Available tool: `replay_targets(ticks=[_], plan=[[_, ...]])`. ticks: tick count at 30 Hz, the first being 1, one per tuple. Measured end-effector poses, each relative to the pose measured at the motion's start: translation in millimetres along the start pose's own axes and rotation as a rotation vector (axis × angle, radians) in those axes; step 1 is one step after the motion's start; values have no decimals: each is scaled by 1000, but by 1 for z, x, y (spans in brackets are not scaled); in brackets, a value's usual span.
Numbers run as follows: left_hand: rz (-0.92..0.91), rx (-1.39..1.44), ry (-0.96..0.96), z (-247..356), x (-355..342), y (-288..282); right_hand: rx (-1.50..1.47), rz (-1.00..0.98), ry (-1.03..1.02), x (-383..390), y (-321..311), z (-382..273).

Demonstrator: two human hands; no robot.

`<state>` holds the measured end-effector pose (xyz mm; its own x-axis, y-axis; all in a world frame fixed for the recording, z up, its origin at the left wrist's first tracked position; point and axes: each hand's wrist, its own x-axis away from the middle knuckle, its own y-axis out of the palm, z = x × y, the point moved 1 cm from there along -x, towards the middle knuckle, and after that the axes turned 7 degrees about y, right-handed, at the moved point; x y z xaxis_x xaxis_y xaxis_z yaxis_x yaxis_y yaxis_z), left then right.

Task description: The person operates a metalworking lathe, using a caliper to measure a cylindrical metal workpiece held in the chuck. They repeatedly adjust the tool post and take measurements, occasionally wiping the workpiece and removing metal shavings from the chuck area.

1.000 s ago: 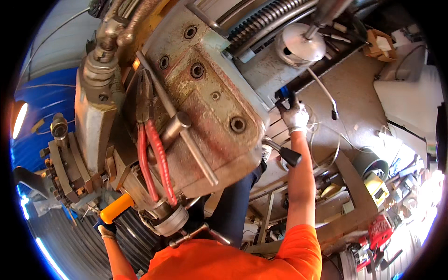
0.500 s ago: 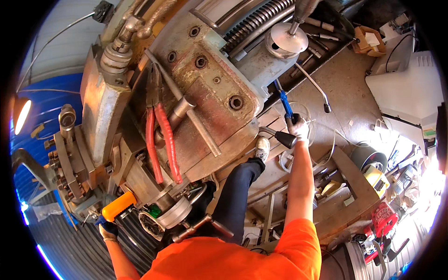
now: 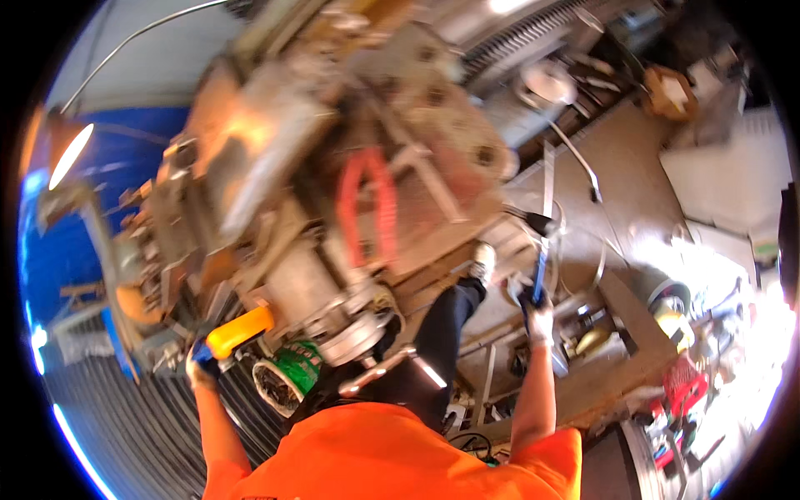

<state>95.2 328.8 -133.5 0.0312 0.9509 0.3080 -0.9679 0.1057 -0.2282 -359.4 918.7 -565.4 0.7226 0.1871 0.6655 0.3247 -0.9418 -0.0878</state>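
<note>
Motion blurs the view. My left hand (image 3: pixel 202 363), gloved, is closed at the end of an orange-and-blue tool (image 3: pixel 236 332) at the machine's lower left. My right hand (image 3: pixel 537 312), gloved, grips a long tool with a blue handle (image 3: pixel 540 270) and a pale flat shaft, pointing up past a black-knobbed lever (image 3: pixel 537 222). Red-handled pliers (image 3: pixel 379 196) lie on the rusty machine casting (image 3: pixel 467 179) beside a steel T-bar (image 3: pixel 442 185). A round fitting with a cross handle (image 3: pixel 350 337) sits low in front of my body.
My dark-trousered leg and shoe (image 3: pixel 482 265) are below. A green bucket (image 3: pixel 304 367) stands beside the machine. At right are a cardboard box (image 3: pixel 667 93), a white cabinet (image 3: pixel 721 167), a workbench frame (image 3: pixel 633 350) and cluttered tools. A lit lamp (image 3: pixel 71 154) is at left.
My right hand has drawn back toward my body with the blue-handled tool, whose length now shows. My head has turned, shifting the machine rightward in view. My left hand still grips the orange tool.
</note>
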Motion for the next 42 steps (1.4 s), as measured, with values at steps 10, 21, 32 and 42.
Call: replay_targets(ticks=[10,21,32,42], plan=[[50,-327,400,22,-47,39,26,577,-74,168,-10,-74],[-433,237,314,43,-113,-6,89,661,-370,404,72,-248],[-398,364,373,22,-140,-12,348,-457,15,522,350,-321],[-153,291,289,45,-146,-9,346,-1009,-55,472,483,-255]])
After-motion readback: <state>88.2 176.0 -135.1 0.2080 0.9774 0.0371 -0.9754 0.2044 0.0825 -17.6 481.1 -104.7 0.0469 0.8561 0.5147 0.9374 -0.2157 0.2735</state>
